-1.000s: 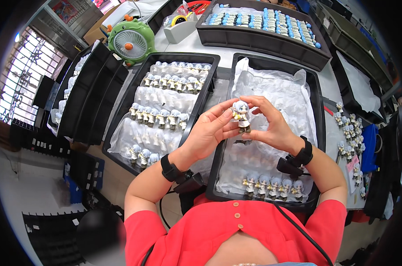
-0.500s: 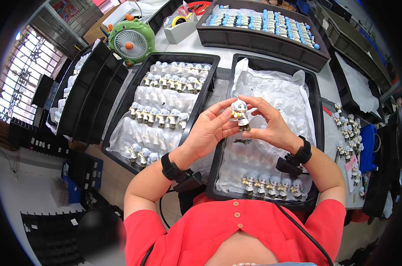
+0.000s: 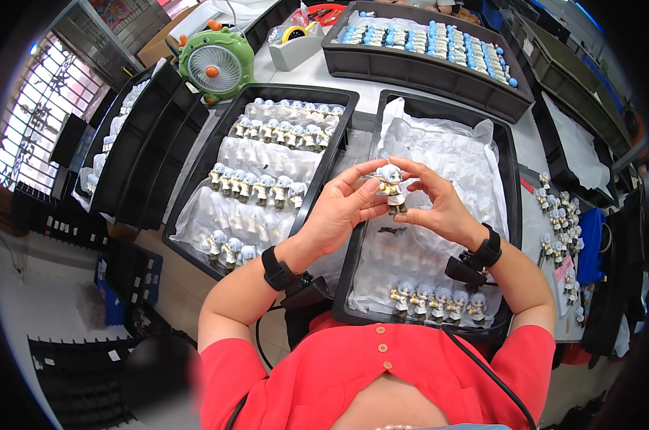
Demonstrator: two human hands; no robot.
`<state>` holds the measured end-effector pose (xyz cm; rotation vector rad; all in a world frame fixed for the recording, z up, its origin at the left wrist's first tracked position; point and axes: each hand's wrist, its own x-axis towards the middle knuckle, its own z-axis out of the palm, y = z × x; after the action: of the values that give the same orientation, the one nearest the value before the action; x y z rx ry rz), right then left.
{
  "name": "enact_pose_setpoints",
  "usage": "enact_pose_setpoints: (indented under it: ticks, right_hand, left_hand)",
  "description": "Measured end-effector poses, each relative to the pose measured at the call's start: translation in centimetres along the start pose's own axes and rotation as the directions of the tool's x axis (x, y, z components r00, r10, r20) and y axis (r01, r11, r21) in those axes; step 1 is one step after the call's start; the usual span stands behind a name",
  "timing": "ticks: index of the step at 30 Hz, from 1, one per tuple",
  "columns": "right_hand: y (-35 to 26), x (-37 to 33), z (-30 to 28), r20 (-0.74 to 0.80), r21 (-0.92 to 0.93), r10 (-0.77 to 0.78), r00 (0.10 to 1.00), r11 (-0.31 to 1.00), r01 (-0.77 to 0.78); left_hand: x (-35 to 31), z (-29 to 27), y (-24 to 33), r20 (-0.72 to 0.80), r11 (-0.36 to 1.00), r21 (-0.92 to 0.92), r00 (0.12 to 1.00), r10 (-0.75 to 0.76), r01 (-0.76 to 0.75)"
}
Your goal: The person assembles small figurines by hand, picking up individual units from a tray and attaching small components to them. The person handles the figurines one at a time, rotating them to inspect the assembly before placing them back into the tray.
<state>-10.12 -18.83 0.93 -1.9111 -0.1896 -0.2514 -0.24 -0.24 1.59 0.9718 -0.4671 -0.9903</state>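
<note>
Grey-haired and small, the figurine [image 3: 391, 188] sits upright between your two hands above the right tray [image 3: 512, 172], which is lined with clear plastic. Your left hand [image 3: 339, 215] pinches it at the head with thumb and fingers; your right hand [image 3: 439, 208] pinches its body from the other side. It looks light, rigid and hard, with thin parts likely to snap, so hold the torso rather than the hair or legs. Four finished figurines [image 3: 435, 301] stand at the tray's near end; rows more fill the left tray [image 3: 339, 100].
</note>
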Motion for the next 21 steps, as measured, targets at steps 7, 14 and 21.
enact_pose_setpoints:
  ticks: [7, 14, 21]
  right_hand:
    - [-0.21, -0.10, 0.13, -0.034, -0.070, -0.043, 0.998, 0.997, 0.040]
    - [0.00, -0.07, 0.21, -0.046, -0.118, -0.062, 0.997, 0.991, 0.057]
    - [-0.29, -0.06, 0.16, -0.050, -0.121, -0.048, 0.998, 0.992, 0.042]
  left_hand:
    - [-0.06, 0.11, 0.10, 0.010, 0.999, 0.031, 1.000, 0.016, -0.017]
    - [0.09, -0.07, 0.02, 0.004, 1.000, -0.022, 1.000, -0.002, 0.002]
    - [0.06, 0.03, -0.05, -0.012, 0.998, 0.057, 1.000, 0.006, -0.005]
